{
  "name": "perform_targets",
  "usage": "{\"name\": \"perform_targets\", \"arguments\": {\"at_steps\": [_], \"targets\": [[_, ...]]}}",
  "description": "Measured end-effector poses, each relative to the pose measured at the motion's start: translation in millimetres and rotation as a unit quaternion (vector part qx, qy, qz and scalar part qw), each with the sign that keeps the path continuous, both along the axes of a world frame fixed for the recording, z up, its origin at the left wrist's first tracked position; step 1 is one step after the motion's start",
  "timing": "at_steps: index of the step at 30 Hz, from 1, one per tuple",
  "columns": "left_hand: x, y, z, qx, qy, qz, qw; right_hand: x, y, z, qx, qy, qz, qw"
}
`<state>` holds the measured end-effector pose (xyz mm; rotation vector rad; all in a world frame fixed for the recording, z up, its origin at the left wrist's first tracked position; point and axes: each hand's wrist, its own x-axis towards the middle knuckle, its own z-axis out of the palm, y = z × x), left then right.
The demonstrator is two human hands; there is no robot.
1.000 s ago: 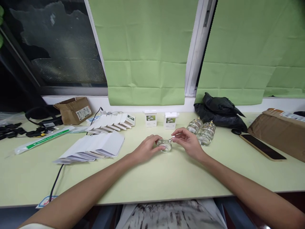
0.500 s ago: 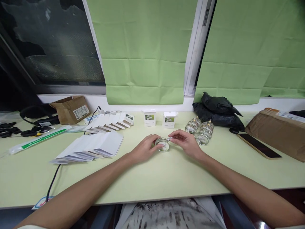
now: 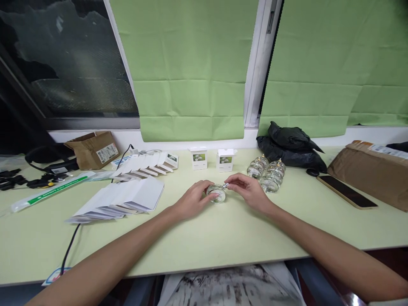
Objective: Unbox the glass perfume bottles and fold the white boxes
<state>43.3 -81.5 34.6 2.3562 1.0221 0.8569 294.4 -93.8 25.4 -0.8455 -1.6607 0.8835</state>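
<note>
A small round clear glass bottle (image 3: 217, 194) lies on the pale green table (image 3: 204, 238) in the middle. My left hand (image 3: 191, 199) is curled round its left side and grips it. My right hand (image 3: 248, 189) pinches the bottle's small metal top (image 3: 225, 185) between thumb and forefinger. Just to the right, several more glass bottles (image 3: 267, 174) stand clustered together. Behind the hands stand two small white boxes (image 3: 212, 159) with green flower labels, their top flaps open.
Flat white cartons (image 3: 121, 197) are fanned out at left, with more (image 3: 149, 163) behind them. A brown box (image 3: 94, 148), black cable and headset sit far left. A black bag (image 3: 291, 146), a phone (image 3: 347, 192) and a brown parcel (image 3: 372, 174) lie at right.
Both hands hold the same grip on the bottle. The view has shifted slightly, so everything sits a little lower left; nothing else has moved.
</note>
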Motion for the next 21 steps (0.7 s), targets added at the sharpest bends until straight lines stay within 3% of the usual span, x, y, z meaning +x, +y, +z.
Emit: {"name": "perform_targets", "arguments": {"at_steps": [12,21], "targets": [[2.2,-5.7,3.8,-0.008,0.004,0.008,1.0,2.9,-8.7,8.2,0.094,-0.109,-0.041,0.989],[1.6,-6.4,2.1,0.02,0.014,0.002,1.0,6.7,-3.3,8.9,0.078,-0.1,-0.009,0.992]]}}
